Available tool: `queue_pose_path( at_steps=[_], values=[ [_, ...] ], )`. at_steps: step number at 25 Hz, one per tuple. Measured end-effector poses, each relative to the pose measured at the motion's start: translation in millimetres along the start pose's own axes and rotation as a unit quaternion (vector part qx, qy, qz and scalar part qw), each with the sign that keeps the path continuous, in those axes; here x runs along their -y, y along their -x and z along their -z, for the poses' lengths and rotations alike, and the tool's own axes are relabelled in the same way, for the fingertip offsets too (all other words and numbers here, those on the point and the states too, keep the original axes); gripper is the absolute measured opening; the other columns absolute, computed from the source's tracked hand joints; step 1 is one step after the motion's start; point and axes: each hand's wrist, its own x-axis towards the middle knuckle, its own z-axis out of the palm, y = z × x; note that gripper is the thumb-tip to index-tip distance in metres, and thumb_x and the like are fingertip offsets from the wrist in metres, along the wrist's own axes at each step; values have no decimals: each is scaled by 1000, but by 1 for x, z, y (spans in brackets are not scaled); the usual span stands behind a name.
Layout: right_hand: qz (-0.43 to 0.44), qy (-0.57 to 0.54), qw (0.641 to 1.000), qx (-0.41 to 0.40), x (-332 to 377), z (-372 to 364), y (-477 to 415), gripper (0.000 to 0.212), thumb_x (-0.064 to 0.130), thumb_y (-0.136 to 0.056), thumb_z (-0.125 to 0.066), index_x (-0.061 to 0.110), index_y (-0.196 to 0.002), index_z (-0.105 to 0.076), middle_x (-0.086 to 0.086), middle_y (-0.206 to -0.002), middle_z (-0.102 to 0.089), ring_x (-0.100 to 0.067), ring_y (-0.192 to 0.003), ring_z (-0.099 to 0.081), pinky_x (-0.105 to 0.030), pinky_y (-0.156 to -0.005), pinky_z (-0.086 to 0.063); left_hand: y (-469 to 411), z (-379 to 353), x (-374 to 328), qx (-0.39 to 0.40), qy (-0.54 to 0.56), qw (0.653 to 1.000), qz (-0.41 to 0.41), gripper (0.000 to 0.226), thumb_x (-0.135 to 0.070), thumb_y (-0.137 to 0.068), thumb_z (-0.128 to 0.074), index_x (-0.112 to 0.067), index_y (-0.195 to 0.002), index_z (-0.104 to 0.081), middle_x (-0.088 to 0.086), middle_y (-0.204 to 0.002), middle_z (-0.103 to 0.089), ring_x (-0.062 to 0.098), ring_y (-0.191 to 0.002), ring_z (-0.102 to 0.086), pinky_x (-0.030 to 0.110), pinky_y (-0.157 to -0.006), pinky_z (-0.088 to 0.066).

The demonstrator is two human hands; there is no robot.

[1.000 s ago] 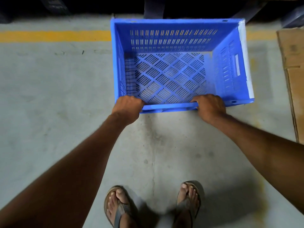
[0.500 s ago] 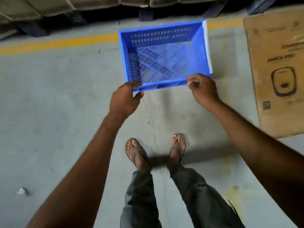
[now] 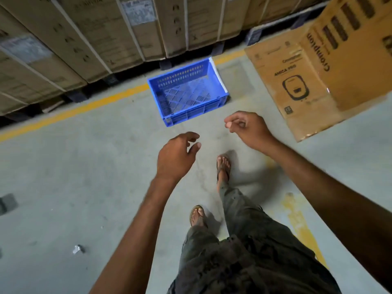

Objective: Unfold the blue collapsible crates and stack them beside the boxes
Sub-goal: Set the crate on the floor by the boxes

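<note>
Crate [image 3: 188, 93] stands unfolded and upright on the floor [image 3: 63, 177], just ahead of your fingertips and touching neither hand. Far to the left of your fingers and nearer to you, a small pale scrap [image 3: 77, 249] lies on the concrete. Beyond your fingers on the left, strapped boxes [image 3: 84, 39] sit in a row on dark pallets [image 3: 74, 95] behind a yellow line [image 3: 84, 107], which runs past the crate's far end. Your left hand [image 3: 177, 158] hangs in the air short of the crate's near corner, fingers loosely curled and apart, holding nothing. Your right hand [image 3: 248, 128] hovers beside it, a little farther forward, fingers loosely bent, thumb close to the forefinger, nothing between them. Right of those fingers stands a large carton [image 3: 314, 81], near the crate but apart from it.
</note>
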Motion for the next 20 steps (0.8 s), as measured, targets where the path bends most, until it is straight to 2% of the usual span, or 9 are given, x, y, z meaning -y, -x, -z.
queue_pose_path(
  at_steps=[4,7,9,11,13,15,17,20],
  values=[
    [9,-31,999,-39,0,20,134,11,20,-90,-70,28,-96,-74,5,-86,-75,-9,-83,-72,-24,-82,-54,93,16,-31,10,-38,998,-57,18,-45,-96,-58,-39,-111,-66,-23,-100,-71,0,-94,-67,25,-73,-49],
    [-9,-25,996,-80,-23,44,226,12,21,-92,-69,25,-101,-75,11,-91,-75,1,-86,-69,-18,-83,-53,140,7,-58,31,-25,996,-83,17,-46,-95,-58,-39,-107,-67,-23,-94,-71,-2,-90,-68,25,-74,-52],
    [-15,-12,993,-114,-45,60,284,14,24,-93,-69,26,-106,-74,16,-95,-74,9,-87,-66,-14,-83,-52,166,-11,-86,41,-34,990,-128,17,-44,-95,-58,-37,-108,-67,-22,-97,-72,-1,-91,-68,25,-75,-52],
    [-31,-11,986,-166,-70,76,340,18,33,-92,-70,30,-109,-72,20,-99,-72,9,-86,-66,-17,-83,-52,190,-38,-121,42,-61,977,-202,19,-42,-97,-58,-37,-114,-65,-20,-106,-71,1,-96,-67,25,-75,-50],
    [-56,-13,972,-228,-102,93,398,22,39,-90,-71,33,-111,-69,21,-103,-72,4,-87,-67,-26,-84,-54,221,-74,-162,51,-103,947,-299,26,-41,-98,-57,-36,-123,-62,-16,-118,-69,7,-104,-66,27,-79,-50],
    [-86,4,957,-278,-140,114,463,24,43,-90,-70,36,-113,-67,22,-106,-70,4,-90,-66,-29,-86,-54,262,-118,-211,74,-125,909,-392,30,-39,-99,-56,-34,-129,-59,-12,-125,-67,13,-109,-65,31,-86,-53],
    [-118,11,941,-318,-179,134,531,25,46,-91,-67,38,-114,-66,24,-106,-69,5,-90,-65,-30,-85,-55,309,-166,-259,99,-130,870,-464,31,-37,-99,-55,-34,-130,-58,-12,-127,-66,14,-111,-65,34,-88,-53],
    [-160,-23,909,-384,-245,160,647,22,42,-91,-69,35,-111,-68,22,-103,-71,4,-87,-67,-32,-83,-56,396,-244,-325,131,-125,824,-536,30,-36,-99,-57,-34,-129,-60,-12,-124,-67,13,-106,-66,31,-85,-49]
  ],
)
